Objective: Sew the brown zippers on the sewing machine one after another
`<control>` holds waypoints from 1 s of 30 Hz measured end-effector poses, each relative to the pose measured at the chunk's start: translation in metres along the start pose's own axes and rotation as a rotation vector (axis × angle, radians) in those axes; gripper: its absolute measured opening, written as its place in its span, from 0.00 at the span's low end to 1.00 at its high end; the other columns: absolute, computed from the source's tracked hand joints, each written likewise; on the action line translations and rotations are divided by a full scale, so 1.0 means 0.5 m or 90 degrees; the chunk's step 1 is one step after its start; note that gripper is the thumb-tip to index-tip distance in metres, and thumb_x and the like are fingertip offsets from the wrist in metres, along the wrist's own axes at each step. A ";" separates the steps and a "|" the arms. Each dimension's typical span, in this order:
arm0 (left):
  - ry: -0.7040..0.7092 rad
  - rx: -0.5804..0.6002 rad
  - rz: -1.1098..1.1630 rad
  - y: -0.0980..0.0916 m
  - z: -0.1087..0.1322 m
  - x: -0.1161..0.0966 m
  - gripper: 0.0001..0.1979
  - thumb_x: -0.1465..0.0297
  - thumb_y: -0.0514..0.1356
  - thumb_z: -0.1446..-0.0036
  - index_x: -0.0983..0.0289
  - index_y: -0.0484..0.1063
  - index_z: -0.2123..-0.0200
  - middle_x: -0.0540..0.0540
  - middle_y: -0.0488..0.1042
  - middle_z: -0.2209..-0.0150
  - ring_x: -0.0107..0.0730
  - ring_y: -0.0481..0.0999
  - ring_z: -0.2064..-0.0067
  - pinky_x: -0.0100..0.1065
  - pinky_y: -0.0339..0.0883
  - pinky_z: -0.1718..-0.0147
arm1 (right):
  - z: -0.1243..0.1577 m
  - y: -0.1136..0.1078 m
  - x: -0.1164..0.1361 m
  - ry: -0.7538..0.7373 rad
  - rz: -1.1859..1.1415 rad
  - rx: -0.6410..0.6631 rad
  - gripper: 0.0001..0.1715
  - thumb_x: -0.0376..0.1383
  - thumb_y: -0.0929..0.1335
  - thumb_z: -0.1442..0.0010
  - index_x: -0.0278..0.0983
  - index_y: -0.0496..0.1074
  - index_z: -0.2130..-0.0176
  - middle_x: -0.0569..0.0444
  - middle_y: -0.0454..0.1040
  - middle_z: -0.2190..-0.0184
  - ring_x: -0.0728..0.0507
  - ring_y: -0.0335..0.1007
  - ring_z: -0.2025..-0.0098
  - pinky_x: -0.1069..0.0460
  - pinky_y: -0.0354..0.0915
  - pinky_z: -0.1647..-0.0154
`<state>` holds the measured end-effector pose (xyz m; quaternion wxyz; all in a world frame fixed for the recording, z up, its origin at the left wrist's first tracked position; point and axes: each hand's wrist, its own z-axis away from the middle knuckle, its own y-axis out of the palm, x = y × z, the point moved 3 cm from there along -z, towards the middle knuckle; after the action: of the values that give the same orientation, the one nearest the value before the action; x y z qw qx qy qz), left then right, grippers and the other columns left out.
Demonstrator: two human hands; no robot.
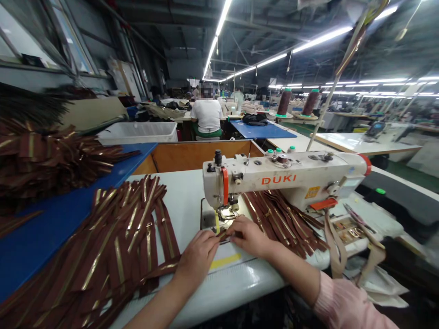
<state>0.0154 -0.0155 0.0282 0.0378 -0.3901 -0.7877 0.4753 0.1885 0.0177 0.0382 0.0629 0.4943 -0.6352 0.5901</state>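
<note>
A worker's bare left hand [197, 258] and right hand [248, 236] pinch a brown zipper [222, 234] in front of a white DUKI sewing machine [284, 176], with gold-toothed brown zippers [113, 246] heaped along the white table's [181, 201] left edge.

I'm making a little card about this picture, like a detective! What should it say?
Place: sewing workshop
Machine: white DUKI sewing machine
Left hand: fingers at a brown zipper near the needle
Right hand: fingers at the same zipper
Pile: brown zippers with gold teeth
Nearby: person in a white shirt
</note>
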 end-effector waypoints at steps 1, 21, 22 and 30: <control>-0.007 -0.007 0.011 0.001 0.000 0.002 0.11 0.74 0.52 0.39 0.62 0.73 0.67 0.53 0.73 0.68 0.36 0.73 0.64 0.37 0.71 0.64 | -0.001 0.004 -0.002 -0.006 0.008 -0.008 0.11 0.24 0.71 0.51 0.37 0.76 0.67 0.53 0.73 0.68 0.44 0.67 0.59 0.52 0.61 0.57; -0.085 0.012 0.108 -0.005 0.001 0.016 0.12 0.74 0.52 0.41 0.62 0.75 0.63 0.53 0.75 0.65 0.35 0.73 0.61 0.37 0.71 0.60 | -0.012 0.021 0.011 0.071 0.156 -0.005 0.05 0.29 0.67 0.43 0.35 0.72 0.71 0.52 0.71 0.69 0.45 0.64 0.60 0.52 0.58 0.58; -0.073 0.021 0.096 -0.004 0.002 0.014 0.12 0.75 0.51 0.41 0.62 0.75 0.61 0.53 0.75 0.65 0.35 0.73 0.61 0.37 0.71 0.60 | -0.011 0.021 0.013 0.077 0.165 -0.004 0.05 0.29 0.67 0.43 0.35 0.72 0.71 0.52 0.71 0.69 0.44 0.64 0.60 0.52 0.58 0.58; 0.019 0.111 -0.125 0.008 0.012 -0.012 0.16 0.79 0.49 0.39 0.64 0.72 0.53 0.56 0.71 0.63 0.38 0.70 0.61 0.39 0.70 0.61 | -0.016 0.020 0.027 0.095 0.246 0.025 0.07 0.31 0.65 0.41 0.34 0.73 0.66 0.49 0.72 0.67 0.43 0.65 0.60 0.52 0.59 0.58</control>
<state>0.0195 -0.0226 0.0236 0.1297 -0.3136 -0.7770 0.5301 0.1706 0.0149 0.0424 -0.0139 0.3194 -0.7002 0.6384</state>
